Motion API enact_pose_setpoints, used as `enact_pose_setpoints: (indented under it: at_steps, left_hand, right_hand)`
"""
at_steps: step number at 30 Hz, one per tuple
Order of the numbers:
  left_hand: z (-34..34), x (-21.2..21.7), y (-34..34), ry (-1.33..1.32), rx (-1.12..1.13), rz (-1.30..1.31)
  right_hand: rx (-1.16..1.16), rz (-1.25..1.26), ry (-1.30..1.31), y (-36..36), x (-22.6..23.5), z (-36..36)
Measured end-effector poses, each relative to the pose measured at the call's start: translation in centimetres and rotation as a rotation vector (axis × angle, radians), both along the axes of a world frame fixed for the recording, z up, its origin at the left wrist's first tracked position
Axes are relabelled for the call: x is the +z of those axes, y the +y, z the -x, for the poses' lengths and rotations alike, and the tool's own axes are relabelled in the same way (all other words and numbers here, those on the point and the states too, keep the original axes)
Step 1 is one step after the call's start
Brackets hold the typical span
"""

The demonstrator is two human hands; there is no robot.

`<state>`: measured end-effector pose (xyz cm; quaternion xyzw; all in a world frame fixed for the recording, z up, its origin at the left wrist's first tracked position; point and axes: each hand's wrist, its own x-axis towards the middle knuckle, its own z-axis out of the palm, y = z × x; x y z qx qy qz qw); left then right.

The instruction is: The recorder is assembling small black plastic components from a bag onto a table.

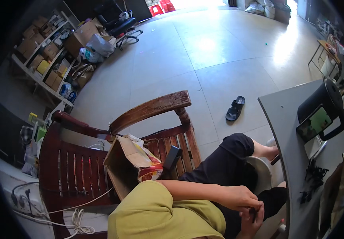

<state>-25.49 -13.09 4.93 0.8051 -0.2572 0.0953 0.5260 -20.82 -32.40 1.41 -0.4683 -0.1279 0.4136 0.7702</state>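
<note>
Our left hand (241, 198) and right hand (252, 220) meet, with fingers bent in close. We cannot tell if they hold anything, since the fingers hide the spot. Maybe we are fixing a tiny part there. A heap of small black bits (313, 177) sits on the table (277, 107), at two o'clock from our hands. We think the next move calls for steady, gentle fingertips
</note>
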Motion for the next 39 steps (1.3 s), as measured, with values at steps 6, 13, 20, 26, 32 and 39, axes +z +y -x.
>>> enact_pose_setpoints:
  at_steps: [6, 13, 20, 26, 32, 39]
  left_hand:
    - [-0.2, -0.2, -1.5, -0.056, 0.164, 0.080]
    - [0.4, 0.5, -0.3, 0.144, 0.148, 0.093]
    - [0.5, 1.5, 0.9, 0.345, -0.358, 0.170]
    - [-1.2, 1.7, 1.9, 0.268, -0.429, 0.165]
    - [-3.2, 1.7, 0.7, 0.429, -0.337, 0.195]
    - [-2.9, 0.0, -0.1, 0.699, -0.070, 0.529]
  right_hand:
    - [-0.226, -0.252, 0.461, 0.2, -1.5, 1.0]
    - [-0.122, -0.117, 0.149, 1.1, 0.7, 2.1]
    - [0.426, -0.061, 0.040, -2.2, 0.1, 2.9]
    - [0.350, 0.220, -0.214, -0.3, 4.4, 2.3]
    - [0.430, 0.104, -0.141, -1.1, 3.7, -0.8]
    - [-0.703, 0.818, -0.961, -5.1, 4.9, -11.0]
